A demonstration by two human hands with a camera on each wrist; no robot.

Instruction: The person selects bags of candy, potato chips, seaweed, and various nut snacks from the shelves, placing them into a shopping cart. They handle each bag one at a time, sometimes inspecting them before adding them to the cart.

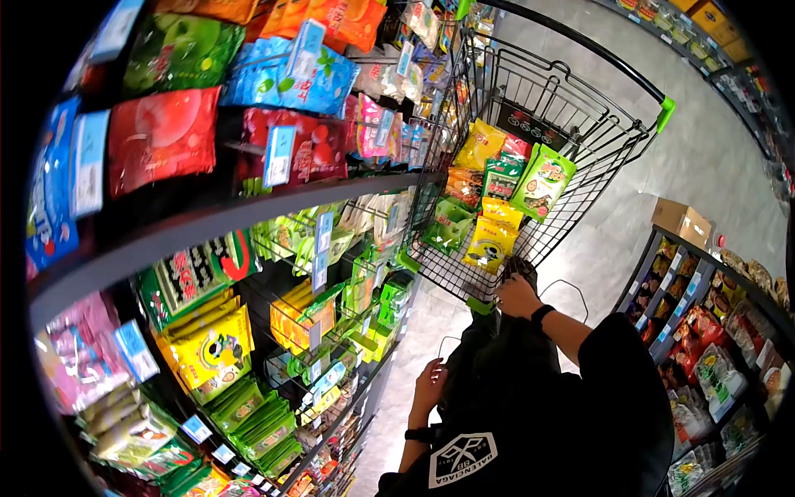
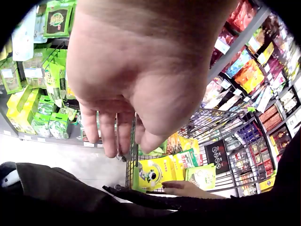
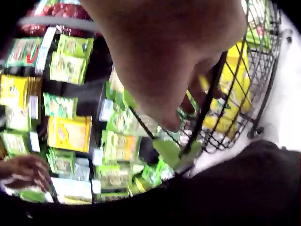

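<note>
In the head view, a black wire shopping cart (image 1: 580, 178) holds several snack packets, among them a yellow one (image 1: 491, 244) and a light green one (image 1: 542, 182). At the cart's near end, my right hand (image 1: 519, 296) grips the rim. The right wrist view has this hand (image 3: 188, 70) at the dark rim bar (image 3: 209, 96), its fingers partly hidden. My left hand (image 1: 429, 385) hangs low beside my body, holding nothing. Its palm (image 2: 136, 89) faces the left wrist camera, with the fingers loosely extended and the cart's yellow packets (image 2: 157, 172) beyond.
Along the left run shelves (image 1: 166, 219) of bagged snacks with blue price tags. On the right stands a lower shelf unit (image 1: 679, 273) with a cardboard box (image 1: 681, 222) on top. Grey floor (image 1: 617, 215) lies between. More shelving (image 1: 745, 91) lines the far right.
</note>
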